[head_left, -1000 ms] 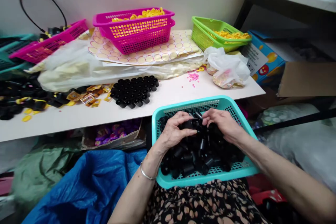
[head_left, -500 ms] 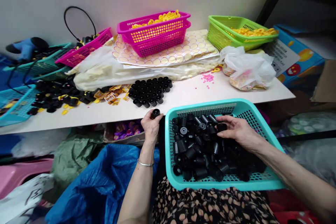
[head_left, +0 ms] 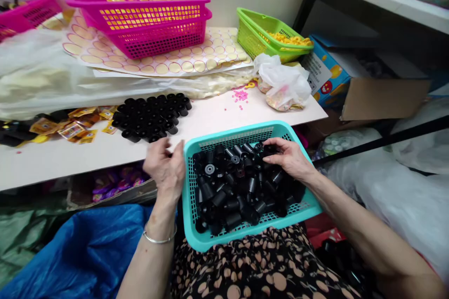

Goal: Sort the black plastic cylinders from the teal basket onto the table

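Note:
A turquoise basket [head_left: 196, 243] rests on my lap, holding many loose black plastic cylinders [head_left: 233, 219]. Inside its right side, the fingers of my right hand [head_left: 289, 159] are closed around a black plastic cylinder [head_left: 269, 150], partly hidden by the fingers. My left hand [head_left: 164, 168] is at the table's front edge, just left of the basket's corner. It is blurred, its thumb stands apart from the fingers, and I see nothing held between them. Just beyond it, a tight group of black cylinders [head_left: 150, 114] stands upright on the white table [head_left: 206, 112].
Magenta baskets [head_left: 157, 32] and a green basket [head_left: 259, 39] with yellow rings stand behind. Small orange packets [head_left: 75, 126] lie left of the group. Pink beads [head_left: 241, 96] and a white plastic bag [head_left: 286, 81] lie to the right. A blue tarp [head_left: 77, 247] hangs below.
The view has turned right and come closer. My left hand no longer shows the cylinder it held upright between its fingertips. My right hand stays in the basket's right side with a black cylinder.

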`<state>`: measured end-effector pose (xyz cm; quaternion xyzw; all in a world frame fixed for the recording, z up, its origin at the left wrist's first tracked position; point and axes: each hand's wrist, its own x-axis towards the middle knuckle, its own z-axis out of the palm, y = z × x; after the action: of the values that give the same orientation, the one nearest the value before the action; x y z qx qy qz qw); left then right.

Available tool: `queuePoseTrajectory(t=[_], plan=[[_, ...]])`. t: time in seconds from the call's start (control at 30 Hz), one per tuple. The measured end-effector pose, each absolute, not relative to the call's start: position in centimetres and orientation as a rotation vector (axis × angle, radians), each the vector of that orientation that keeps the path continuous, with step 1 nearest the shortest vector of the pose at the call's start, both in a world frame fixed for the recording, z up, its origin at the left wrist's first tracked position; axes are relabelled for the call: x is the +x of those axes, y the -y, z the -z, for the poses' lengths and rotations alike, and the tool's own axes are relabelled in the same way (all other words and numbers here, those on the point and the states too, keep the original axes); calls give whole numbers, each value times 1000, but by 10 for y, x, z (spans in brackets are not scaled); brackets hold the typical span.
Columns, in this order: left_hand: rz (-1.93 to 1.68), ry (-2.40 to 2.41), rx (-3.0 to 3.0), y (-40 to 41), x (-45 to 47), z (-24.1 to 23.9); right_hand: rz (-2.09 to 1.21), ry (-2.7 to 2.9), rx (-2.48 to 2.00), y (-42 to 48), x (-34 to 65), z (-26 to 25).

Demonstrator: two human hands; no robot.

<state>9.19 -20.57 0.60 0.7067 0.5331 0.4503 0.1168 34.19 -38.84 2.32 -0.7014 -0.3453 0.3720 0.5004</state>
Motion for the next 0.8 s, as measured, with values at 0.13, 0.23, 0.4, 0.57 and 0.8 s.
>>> queuePoseTrajectory(t=[0.13, 0.23, 0.4, 0.57, 0.8], plan=[[-614, -452, 2472, 248, 134, -35, -1006, 863, -1732, 390, 342, -25], [-177, 20, 2605, 262, 158, -39, -1093, 908, -1663, 393, 338, -25], [-140, -84, 2421, 264, 177, -19, -980, 1122, -1661, 400, 336, -22], [-269, -463, 1357, 264, 176, -18, -690, 1442, -1685, 402, 331, -26], [-243, -521, 840, 268, 168, -25, -545, 1607, -1687, 396, 321, -35]])
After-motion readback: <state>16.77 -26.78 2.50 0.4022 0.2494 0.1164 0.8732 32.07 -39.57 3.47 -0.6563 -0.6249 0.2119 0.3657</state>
